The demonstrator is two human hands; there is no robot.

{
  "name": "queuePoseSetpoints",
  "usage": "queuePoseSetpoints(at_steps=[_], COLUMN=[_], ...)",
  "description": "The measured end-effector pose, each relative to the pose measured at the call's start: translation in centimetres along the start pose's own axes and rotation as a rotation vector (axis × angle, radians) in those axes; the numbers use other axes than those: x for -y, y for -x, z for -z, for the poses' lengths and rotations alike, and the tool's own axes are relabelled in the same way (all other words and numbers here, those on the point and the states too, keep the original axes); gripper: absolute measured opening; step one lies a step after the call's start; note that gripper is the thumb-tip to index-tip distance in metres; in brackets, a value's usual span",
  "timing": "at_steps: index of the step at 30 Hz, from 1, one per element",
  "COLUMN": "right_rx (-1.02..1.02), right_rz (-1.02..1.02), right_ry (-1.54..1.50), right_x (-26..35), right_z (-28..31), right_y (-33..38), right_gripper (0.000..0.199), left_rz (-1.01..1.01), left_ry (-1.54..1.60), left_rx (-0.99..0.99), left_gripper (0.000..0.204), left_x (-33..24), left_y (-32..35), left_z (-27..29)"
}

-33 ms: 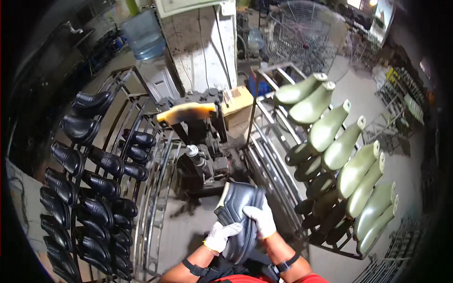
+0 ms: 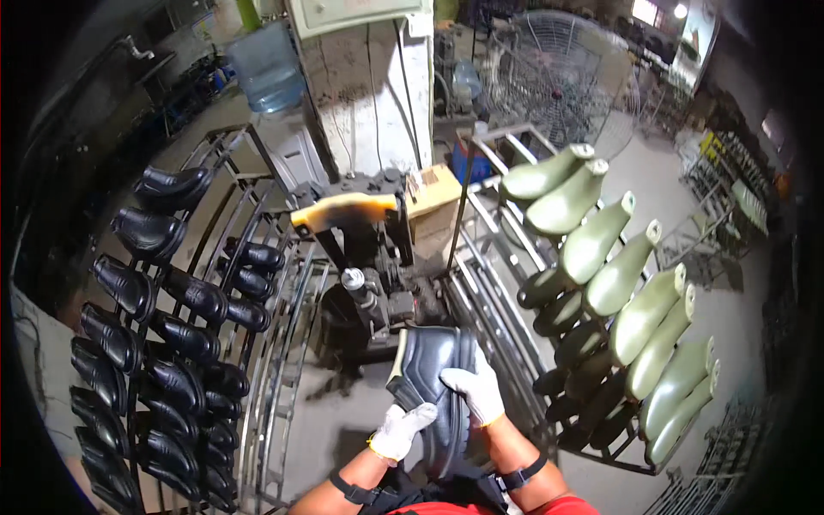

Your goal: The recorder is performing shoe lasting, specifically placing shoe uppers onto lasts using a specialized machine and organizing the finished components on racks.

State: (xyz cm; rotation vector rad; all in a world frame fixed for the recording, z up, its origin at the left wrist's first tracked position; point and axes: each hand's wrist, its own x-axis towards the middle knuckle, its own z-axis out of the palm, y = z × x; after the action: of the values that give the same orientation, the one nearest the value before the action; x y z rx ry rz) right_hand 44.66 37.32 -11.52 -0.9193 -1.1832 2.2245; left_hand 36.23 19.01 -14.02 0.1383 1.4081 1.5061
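Observation:
A black leather shoe (image 2: 429,365) is held in front of my body, its sole edge facing right and its pale lining showing at the opening on the left. My left hand (image 2: 399,431), in a white glove, grips the opening's lower side. On the sole side, my right hand (image 2: 478,390), also gloved, has its thumb across the upper; its other fingers are partly hidden behind the shoe. Just beyond the shoe stands a machine with an upright metal post (image 2: 365,296) and a yellow-orange bar (image 2: 348,209) across its top.
On the left, a metal rack (image 2: 296,369) carries rows of black shoes (image 2: 176,390). Olive-green shoe lasts (image 2: 596,240) stand on the right rack (image 2: 506,343), with dark shoes below them. Behind the machine are a cardboard box (image 2: 433,190), a pillar (image 2: 360,112) and a large fan (image 2: 558,77).
The shoe has tilted slightly to the left, turning more upright, with both hands still on it. The whole view has shifted a little.

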Motion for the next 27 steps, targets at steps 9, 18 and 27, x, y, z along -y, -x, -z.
queuePoseSetpoints(at_steps=[9,18,27], right_rx=[0.025,0.032,0.358], right_rz=[0.449,0.49,0.066], right_ry=[0.933,1.646,0.669], right_x=[13.4,15.3,14.8], right_z=[-15.3,-26.3,-20.9], right_y=[-7.0,-6.6,-9.6], right_gripper=[0.122,0.114,0.06], left_rz=[-0.14,-0.28,-0.7], left_ry=[-0.275,-0.271,0.032], left_rx=[-0.079,-0.174,-0.156], left_gripper=[0.049,0.034,0.044], left_x=[-4.4,-11.5,-18.9], left_y=[0.6,2.2,-8.0], left_z=[9.2,17.5,5.8])
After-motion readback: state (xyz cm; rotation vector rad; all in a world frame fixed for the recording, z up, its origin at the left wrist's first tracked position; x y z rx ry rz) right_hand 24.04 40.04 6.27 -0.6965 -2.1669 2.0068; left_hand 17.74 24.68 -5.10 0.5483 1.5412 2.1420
